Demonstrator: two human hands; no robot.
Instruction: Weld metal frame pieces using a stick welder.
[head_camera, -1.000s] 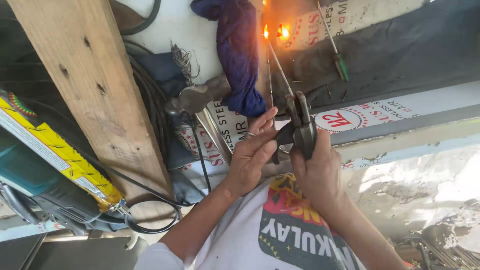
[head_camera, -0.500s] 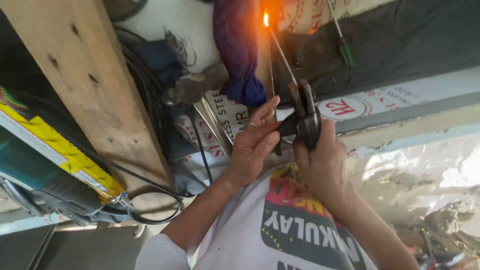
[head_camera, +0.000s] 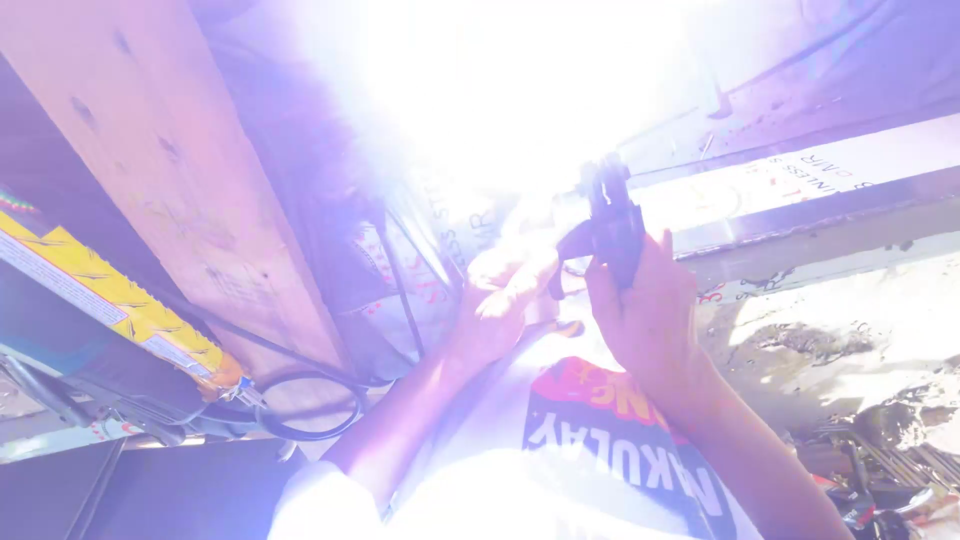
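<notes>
The right hand (head_camera: 650, 315) is wrapped tight round the dark, clamp-shaped metal electrode holder (head_camera: 608, 225), raised just ahead of the chest. The left hand (head_camera: 500, 300) rests half open beside it, gripping nothing, as far as glare allows. The holder looks stiff and fairly heavy; its insulated handle seems the safe grip. Beyond, a blinding white arc flare (head_camera: 520, 90) hides the work.

**Labels in the glare**

A long yellow label strip (head_camera: 120, 310) slants at my far left, black-marked with a red edge. Ahead, a white printed band (head_camera: 800, 185) runs along the metal bar, red-and-dark lettering, half washed out by light.
</notes>
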